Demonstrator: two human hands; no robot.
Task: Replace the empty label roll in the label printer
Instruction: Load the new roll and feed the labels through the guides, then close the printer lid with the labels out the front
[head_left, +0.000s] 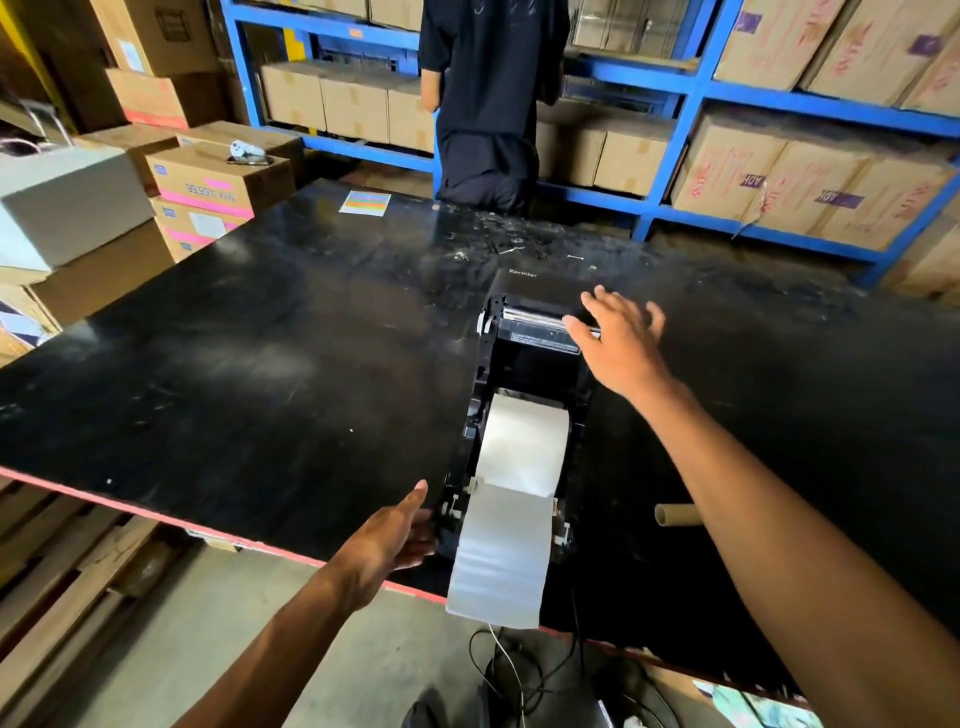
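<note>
The black label printer (524, 358) lies on the black table (260, 364) with its lid swung open toward the far side. A white label roll (524, 447) sits in its bay, and a strip of labels (501, 556) runs out over the table's near edge. My right hand (618, 338) rests with fingers spread on the open lid's right side. My left hand (395, 535) lies flat against the printer's near left corner, holding nothing. An empty cardboard core (675, 514) lies on the table right of the printer, partly behind my right forearm.
A person in dark clothes (488, 104) stands at the table's far side before blue shelves (691, 93) of cartons. Stacked boxes (208, 192) stand at the left. A coloured sheet (365, 203) lies on the far table. Cables (509, 675) hang below the near edge.
</note>
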